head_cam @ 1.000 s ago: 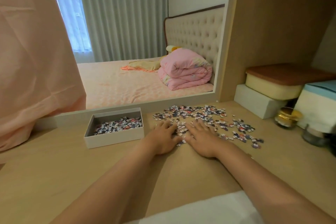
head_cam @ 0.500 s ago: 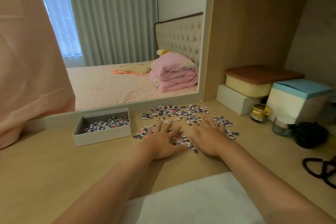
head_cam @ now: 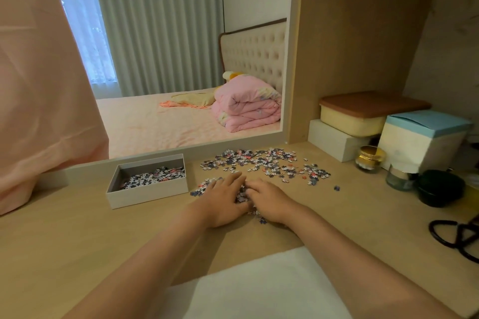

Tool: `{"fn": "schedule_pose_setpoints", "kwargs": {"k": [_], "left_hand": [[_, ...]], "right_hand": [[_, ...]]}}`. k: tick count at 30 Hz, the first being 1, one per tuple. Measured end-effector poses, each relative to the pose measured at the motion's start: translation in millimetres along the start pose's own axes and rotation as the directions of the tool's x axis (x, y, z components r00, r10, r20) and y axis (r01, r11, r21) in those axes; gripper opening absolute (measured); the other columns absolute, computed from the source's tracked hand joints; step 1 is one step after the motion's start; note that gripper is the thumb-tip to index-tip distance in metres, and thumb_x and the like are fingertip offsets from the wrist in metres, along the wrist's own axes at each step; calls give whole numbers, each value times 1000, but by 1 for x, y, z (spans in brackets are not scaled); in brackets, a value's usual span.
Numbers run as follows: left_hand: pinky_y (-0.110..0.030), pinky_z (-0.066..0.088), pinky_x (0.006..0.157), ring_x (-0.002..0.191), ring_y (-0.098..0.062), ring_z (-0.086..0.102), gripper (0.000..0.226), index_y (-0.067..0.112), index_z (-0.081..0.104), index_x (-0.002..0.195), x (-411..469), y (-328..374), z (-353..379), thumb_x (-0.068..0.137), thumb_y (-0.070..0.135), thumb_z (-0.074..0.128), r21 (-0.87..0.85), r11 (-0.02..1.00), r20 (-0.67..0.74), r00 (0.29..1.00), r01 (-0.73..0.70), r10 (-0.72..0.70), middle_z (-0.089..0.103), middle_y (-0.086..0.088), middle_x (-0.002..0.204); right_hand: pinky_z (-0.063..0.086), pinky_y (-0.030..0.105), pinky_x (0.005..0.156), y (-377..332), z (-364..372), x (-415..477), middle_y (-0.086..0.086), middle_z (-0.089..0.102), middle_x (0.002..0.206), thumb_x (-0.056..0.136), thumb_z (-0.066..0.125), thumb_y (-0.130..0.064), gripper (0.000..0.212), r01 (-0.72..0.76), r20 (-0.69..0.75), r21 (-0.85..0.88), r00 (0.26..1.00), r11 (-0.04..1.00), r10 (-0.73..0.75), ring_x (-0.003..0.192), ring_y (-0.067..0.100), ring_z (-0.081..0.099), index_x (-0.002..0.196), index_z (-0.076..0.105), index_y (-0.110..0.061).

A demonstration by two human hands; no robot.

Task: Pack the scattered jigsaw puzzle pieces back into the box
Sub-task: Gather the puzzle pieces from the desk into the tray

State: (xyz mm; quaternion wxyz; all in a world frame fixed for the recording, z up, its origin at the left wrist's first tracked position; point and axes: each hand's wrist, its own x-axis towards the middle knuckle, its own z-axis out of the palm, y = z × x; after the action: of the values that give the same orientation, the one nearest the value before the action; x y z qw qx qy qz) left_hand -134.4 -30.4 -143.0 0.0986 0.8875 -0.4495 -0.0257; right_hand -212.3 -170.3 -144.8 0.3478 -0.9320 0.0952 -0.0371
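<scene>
Small jigsaw puzzle pieces (head_cam: 264, 162) in white, blue and pink lie scattered across the wooden desk beyond my hands. An open white box (head_cam: 147, 194) stands to the left, with a layer of pieces (head_cam: 154, 176) inside. My left hand (head_cam: 224, 201) and my right hand (head_cam: 268, 202) rest palm down side by side on the desk, fingers curved over a small heap of pieces (head_cam: 242, 195) pressed between them. Part of that heap is hidden under the palms.
On the right stand a cream container with a brown lid (head_cam: 363, 114) on a white box, a blue-topped carton (head_cam: 422, 140), a gold-lidded jar (head_cam: 369, 158), a glass jar, a black pot (head_cam: 440, 188) and a black looped cord (head_cam: 456, 234). A mirror backs the desk.
My two hands have drawn closer together and toward me, raking pieces into a heap between them. The view has shifted slightly to the right.
</scene>
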Motion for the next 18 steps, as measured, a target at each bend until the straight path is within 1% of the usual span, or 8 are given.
{"fn": "schedule_pose_setpoints", "kwargs": {"k": [2,4,6,7,9,11,14,18], "left_hand": [[-44,9,121,150,-20,9,81,28,4,157,2,5,-1,93,63,40,-44,999,-7,1000,-16,15,2,8,165],[-45,8,122,150,-19,6,89,29,-1,157,7,19,0,90,71,38,-50,998,-6,999,-48,48,-1,7,165],[-47,3,122,151,-18,-2,95,33,-6,156,14,34,5,85,80,35,-11,997,40,996,-77,78,-8,8,164],[-48,0,122,151,-18,-6,96,36,-8,155,18,42,8,82,83,34,11,996,75,993,-90,89,-11,8,164],[-48,-5,121,151,-19,-11,96,40,-8,154,26,56,15,80,85,33,45,993,141,985,-110,102,-15,7,163],[-49,-7,121,151,-21,-13,92,41,-6,154,31,65,21,82,84,31,71,990,173,979,-124,110,-15,6,163],[-48,-8,121,151,-19,-11,83,38,0,155,35,63,25,88,78,26,105,986,167,979,-132,114,-11,4,164],[-45,-5,122,151,-17,-7,71,34,7,156,28,41,22,96,67,23,103,988,138,986,-114,99,-4,3,165]], "right_hand": [[41,36,107,3,-12,-3,3,59,137,103,44,-16,37,30,-73,119,997,992,-22,129,21,52,135,60,-19],[39,30,108,17,-28,-8,-3,59,139,101,47,-14,36,33,-152,103,988,994,-17,130,15,51,133,63,-21],[34,36,113,38,-47,-10,-3,53,146,102,46,-23,36,-29,-248,-85,969,996,7,137,19,45,135,60,-26],[27,42,118,49,-56,-12,-1,43,154,103,43,-31,39,-106,-266,-233,963,967,41,144,25,34,140,53,-31],[5,49,122,70,-69,-15,3,11,166,103,30,-51,52,-282,-240,-427,951,859,193,153,32,4,153,29,-40],[-4,51,120,85,-73,-18,5,-9,166,99,20,-64,64,-383,-185,-445,924,810,336,152,33,-12,157,10,-41],[-5,49,121,91,-67,-21,7,-16,165,98,16,-67,71,-389,-124,-428,919,816,374,152,30,-15,158,0,-34],[-4,46,123,75,-50,-14,4,-14,166,102,15,-58,63,-276,-68,-423,959,863,273,152,25,-13,159,3,-32]]}}
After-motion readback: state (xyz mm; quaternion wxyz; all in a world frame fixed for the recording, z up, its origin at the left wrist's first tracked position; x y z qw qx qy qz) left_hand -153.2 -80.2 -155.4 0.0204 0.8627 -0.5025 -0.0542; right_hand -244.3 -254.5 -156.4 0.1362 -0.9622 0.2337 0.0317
